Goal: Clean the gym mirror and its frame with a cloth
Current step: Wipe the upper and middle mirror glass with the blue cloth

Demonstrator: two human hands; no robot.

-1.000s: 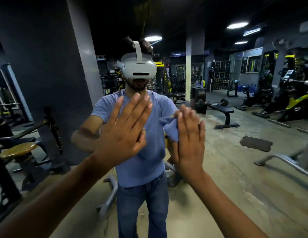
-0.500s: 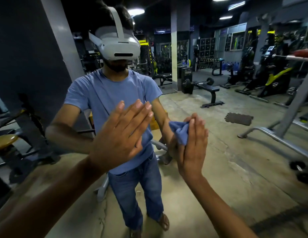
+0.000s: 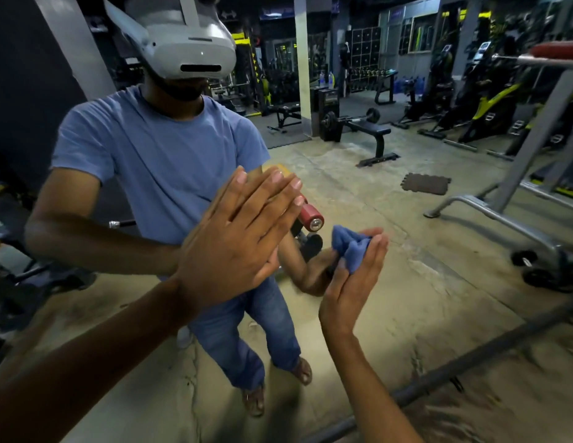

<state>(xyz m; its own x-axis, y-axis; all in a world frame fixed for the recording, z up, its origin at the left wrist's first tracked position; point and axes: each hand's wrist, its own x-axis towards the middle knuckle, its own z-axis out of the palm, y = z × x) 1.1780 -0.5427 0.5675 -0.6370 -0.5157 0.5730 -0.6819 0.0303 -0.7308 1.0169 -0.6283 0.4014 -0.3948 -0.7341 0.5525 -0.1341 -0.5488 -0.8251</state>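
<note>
- The mirror (image 3: 406, 282) fills nearly your whole view; its lower frame (image 3: 470, 362) runs as a dark bar slanting across the bottom right.
- Your blue cloth (image 3: 350, 251) sits bunched against the glass low and right of centre, a little above that bar.
- Your right hand (image 3: 352, 282) presses the cloth to the glass with fingers nearly straight and close together, the fabric bulging out past the fingertips. That flat push looks suited to wiping rather than gripping.
- Your left hand (image 3: 234, 247) lies flat on the glass up and left of the cloth, fingers straight and slightly fanned, holding nothing. I judge it is bracing you while you lean low.
- Palm contact there may leave prints on the glass, so that patch probably needs a pass too.
- In the reflection you see yourself in a blue shirt (image 3: 157, 155) and headset (image 3: 182, 46), with a weight bench (image 3: 368, 132), a floor mat (image 3: 425, 183) and machines behind.
- Nothing stands between the cloth and the frame bar below it.
</note>
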